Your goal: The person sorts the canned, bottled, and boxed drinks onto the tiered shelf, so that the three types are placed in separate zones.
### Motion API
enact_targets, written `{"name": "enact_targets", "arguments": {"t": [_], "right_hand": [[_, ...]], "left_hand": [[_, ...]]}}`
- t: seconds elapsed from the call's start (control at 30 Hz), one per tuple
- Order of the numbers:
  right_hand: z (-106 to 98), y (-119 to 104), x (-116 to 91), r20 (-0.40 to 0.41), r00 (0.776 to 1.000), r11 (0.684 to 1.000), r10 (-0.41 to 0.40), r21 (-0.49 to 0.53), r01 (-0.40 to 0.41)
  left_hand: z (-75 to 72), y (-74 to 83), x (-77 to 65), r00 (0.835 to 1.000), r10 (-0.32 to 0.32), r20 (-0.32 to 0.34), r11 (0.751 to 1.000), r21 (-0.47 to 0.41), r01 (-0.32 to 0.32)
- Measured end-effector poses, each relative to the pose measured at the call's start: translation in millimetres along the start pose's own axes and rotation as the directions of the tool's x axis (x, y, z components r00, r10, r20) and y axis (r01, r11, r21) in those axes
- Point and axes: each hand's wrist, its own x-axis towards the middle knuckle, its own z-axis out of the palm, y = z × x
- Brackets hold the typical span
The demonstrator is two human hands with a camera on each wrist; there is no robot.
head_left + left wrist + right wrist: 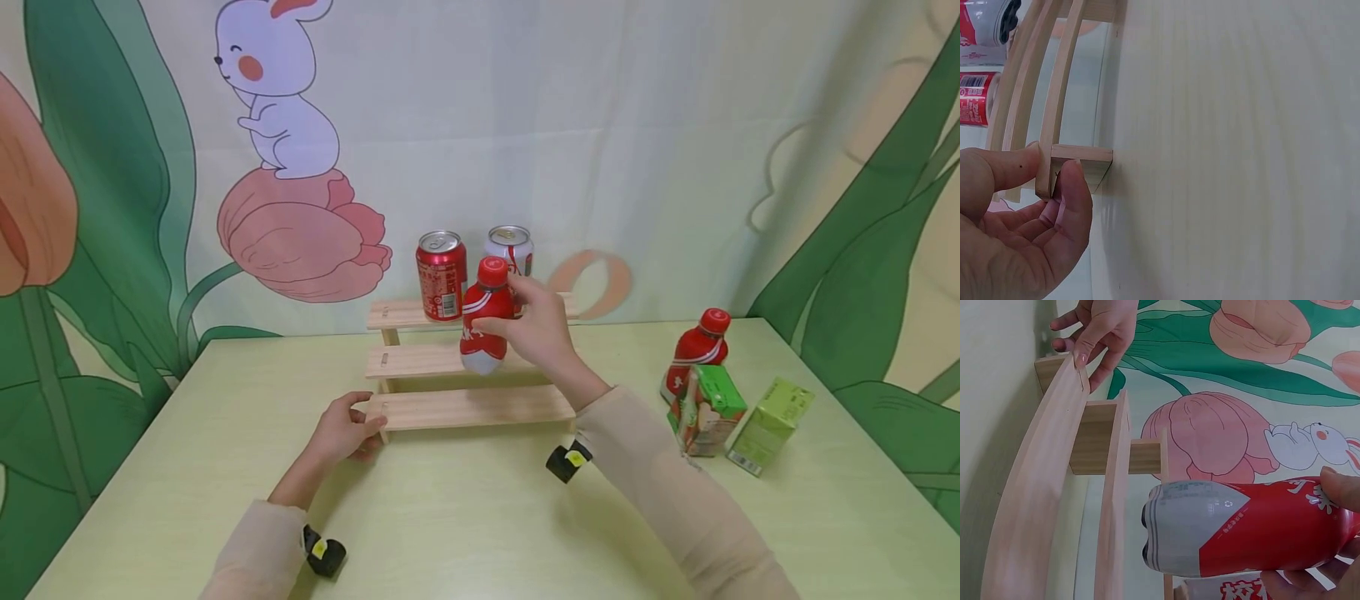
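My right hand [536, 325] grips a red bottle [486, 321] with a red cap, its pale base over the middle step in the head view. In the right wrist view the bottle [1241, 528] appears apart from the wooden boards. A three-step wooden rack [472, 408] stands on the table. At its left front end, my left hand [345, 429] pinches the lowest board between thumb and fingers, as the left wrist view also shows with the hand [1029, 231]. On the top step stand a red can [441, 279] and a white can [517, 242], the latter partly hidden by the bottle.
On the right of the table [450, 525] are another red bottle [697, 346], a green-topped carton [712, 412] and a light green carton [770, 425]. A printed curtain [637, 150] hangs right behind the table. Each wrist wears a black device [566, 462].
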Motion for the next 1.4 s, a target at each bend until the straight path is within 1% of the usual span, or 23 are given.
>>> {"name": "enact_targets", "arguments": {"t": [0.2,0.47,0.53,0.7,0.77,0.9,1.03,1.4], "right_hand": [[12.4,0.3,8.9,0.007,1.0,1.0,-0.03,-0.008,0.03],[27.2,-2.0,14.0,0.027,0.999,0.999,-0.038,0.034,0.037],[31.1,-3.4,15.1,0.027,0.998,0.999,-0.049,0.021,0.049],[41.6,-5.6,17.0,0.018,0.997,0.996,-0.072,-0.051,0.072],[45.9,-6.0,17.3,0.017,0.998,0.996,-0.063,-0.061,0.064],[53.2,-5.7,18.7,0.014,0.999,0.999,-0.032,-0.044,0.032],[57.3,-5.0,19.9,0.008,1.0,0.999,-0.002,-0.052,0.003],[64.3,-1.4,23.1,0.001,1.0,0.998,0.003,-0.066,-0.003]], "left_hand": [[-0.4,1.1,-0.4,1.0,0.005,0.002,1.0,-0.004,-0.005],[-0.3,1.5,-0.6,1.0,-0.004,0.004,1.0,-0.007,0.004],[-0.5,1.1,-0.4,1.0,-0.003,0.004,1.0,-0.009,0.003],[-0.4,-0.5,0.5,1.0,-0.003,0.002,1.0,-0.011,0.003],[-0.2,-1.2,0.8,1.0,-0.004,0.0,1.0,-0.009,0.004],[0.0,-1.1,1.0,1.0,-0.003,-0.002,1.0,-0.005,0.003],[0.1,-0.2,0.9,1.0,-0.001,0.002,1.0,-0.003,0.001],[-0.3,-0.5,-0.4,1.0,0.003,0.0,1.0,-0.014,-0.003]]}}
